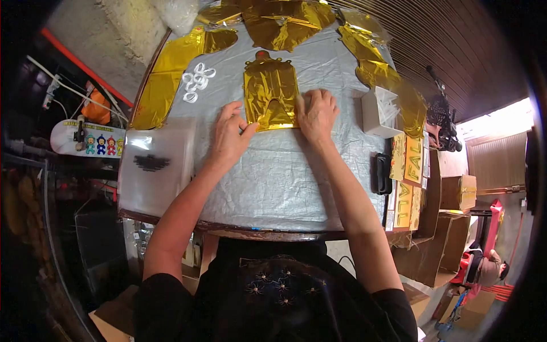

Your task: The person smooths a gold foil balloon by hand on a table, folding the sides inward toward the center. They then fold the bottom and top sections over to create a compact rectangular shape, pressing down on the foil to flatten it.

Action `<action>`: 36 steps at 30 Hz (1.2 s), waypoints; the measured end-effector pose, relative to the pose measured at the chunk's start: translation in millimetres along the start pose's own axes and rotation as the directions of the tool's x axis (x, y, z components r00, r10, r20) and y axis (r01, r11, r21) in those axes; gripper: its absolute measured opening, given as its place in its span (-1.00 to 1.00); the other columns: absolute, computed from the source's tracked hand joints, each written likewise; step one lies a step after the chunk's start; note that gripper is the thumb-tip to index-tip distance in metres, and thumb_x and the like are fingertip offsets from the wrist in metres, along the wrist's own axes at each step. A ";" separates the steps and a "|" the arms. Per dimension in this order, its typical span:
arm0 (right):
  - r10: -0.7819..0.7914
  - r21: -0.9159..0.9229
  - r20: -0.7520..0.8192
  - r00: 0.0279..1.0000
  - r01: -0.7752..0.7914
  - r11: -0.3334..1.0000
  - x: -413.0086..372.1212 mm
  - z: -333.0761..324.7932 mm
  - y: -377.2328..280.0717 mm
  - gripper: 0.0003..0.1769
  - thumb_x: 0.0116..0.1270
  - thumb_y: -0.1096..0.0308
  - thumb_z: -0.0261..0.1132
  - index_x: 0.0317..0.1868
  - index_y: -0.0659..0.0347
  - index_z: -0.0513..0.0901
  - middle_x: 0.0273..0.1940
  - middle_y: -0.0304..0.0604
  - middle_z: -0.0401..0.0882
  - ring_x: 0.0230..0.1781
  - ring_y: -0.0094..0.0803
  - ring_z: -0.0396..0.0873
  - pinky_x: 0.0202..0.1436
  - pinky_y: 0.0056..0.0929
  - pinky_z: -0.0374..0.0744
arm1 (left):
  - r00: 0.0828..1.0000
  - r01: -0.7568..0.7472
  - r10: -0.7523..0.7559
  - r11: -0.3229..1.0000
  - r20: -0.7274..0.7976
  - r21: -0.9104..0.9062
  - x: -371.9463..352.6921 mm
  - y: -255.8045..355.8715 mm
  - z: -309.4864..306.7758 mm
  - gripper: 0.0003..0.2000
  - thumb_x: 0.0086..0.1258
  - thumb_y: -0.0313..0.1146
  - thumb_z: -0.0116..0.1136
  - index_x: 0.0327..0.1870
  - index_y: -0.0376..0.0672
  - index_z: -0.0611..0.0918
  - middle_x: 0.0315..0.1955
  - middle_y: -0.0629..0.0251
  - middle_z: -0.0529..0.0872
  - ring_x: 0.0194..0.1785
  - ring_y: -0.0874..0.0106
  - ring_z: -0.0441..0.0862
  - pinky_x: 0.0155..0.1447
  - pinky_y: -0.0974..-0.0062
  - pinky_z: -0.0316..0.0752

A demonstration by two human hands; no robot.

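Note:
A flat gold foil balloon (265,85) lies folded on the silver-grey table cover, with small tabs on its upper edge and a dark red spot at the top. My left hand (230,132) is at its lower left corner, fingers bent and thumb closed toward the foil edge. Along the lower right edge rests my right hand (317,115), palm down, its loosely bent fingers apart and the thumb touching the foil. Left of the balloon, several white ribbon rings (198,81) lie in a loose cluster.
More gold foil balloons (165,85) lie around the back and sides. At left is a clear plastic bag stack (159,176). On the right stand a white box (377,114) of clear pieces, a black holder (380,172) and printed yellow packs (405,199). Cardboard boxes (439,251) sit beyond the table edge.

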State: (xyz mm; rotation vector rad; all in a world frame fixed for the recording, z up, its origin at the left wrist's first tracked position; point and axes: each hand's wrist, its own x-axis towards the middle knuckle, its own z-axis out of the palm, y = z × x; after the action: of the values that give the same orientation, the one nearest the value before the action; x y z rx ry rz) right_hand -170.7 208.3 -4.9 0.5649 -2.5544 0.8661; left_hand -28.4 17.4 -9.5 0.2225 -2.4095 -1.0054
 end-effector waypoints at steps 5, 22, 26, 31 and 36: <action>0.173 -0.132 0.204 0.963 -0.148 0.980 48.0 21.1 2.2 -0.65 0.27 0.00 0.55 -0.19 0.11 0.83 0.02 -0.05 0.74 0.16 -0.02 0.58 0.19 0.06 0.46 | 1.000 -0.018 0.017 1.000 -0.024 -0.022 -0.1 -2.0 0.9 -0.70 0.26 -0.42 0.55 -0.50 -0.35 0.60 0.30 -0.11 0.62 0.19 -0.01 0.69 0.26 0.14 0.58; 0.287 -0.249 0.447 0.847 -0.190 0.950 81.7 28.3 -7.1 -0.51 0.21 -0.01 0.56 -0.04 0.22 0.78 0.01 0.05 0.82 0.20 0.05 0.68 0.35 0.11 0.50 | 0.996 -0.073 0.061 0.979 0.066 0.188 5.2 26.5 -21.1 -0.46 0.33 -0.42 0.48 0.33 -0.24 0.57 0.44 0.05 0.51 0.48 0.03 0.45 0.46 0.01 0.37; 0.027 -0.041 0.221 0.975 -0.018 0.999 48.7 17.8 -14.0 -0.40 0.47 0.04 0.37 0.29 0.35 0.61 0.42 0.21 0.54 0.51 0.08 0.43 0.60 0.13 0.30 | 0.974 -0.214 0.186 0.944 0.132 0.250 20.4 24.6 -15.7 -0.45 0.50 -0.27 0.33 0.48 -0.18 0.53 0.56 0.15 0.42 0.64 0.11 0.26 0.60 -0.10 0.12; -0.373 -0.050 0.198 0.906 0.390 0.920 11.4 31.4 -15.0 -0.25 0.70 0.04 0.08 0.66 0.38 0.18 0.68 0.24 0.11 0.74 0.12 0.02 0.73 0.19 0.04 | 0.936 -0.325 0.214 0.831 0.281 0.451 26.6 7.0 7.0 -0.40 0.68 -0.02 0.01 0.59 -0.20 0.43 0.66 0.19 0.30 0.73 0.19 0.14 0.67 -0.20 -0.08; -0.302 -0.136 0.293 0.907 0.353 0.926 2.9 40.5 -10.0 -0.22 0.72 -0.09 -0.05 0.65 0.39 0.21 0.67 0.23 0.15 0.73 0.07 0.07 0.72 0.17 0.07 | 0.923 -0.306 0.146 0.841 0.356 0.447 26.4 1.7 8.4 -0.35 0.69 0.00 -0.03 0.64 -0.22 0.32 0.67 0.20 0.27 0.74 0.23 0.12 0.70 -0.20 -0.13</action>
State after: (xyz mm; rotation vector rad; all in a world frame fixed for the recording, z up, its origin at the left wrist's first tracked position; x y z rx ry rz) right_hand -177.4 174.4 -28.5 1.0790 -2.6222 0.4508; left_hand -55.2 14.9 -2.8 -0.0585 -2.8665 -0.3071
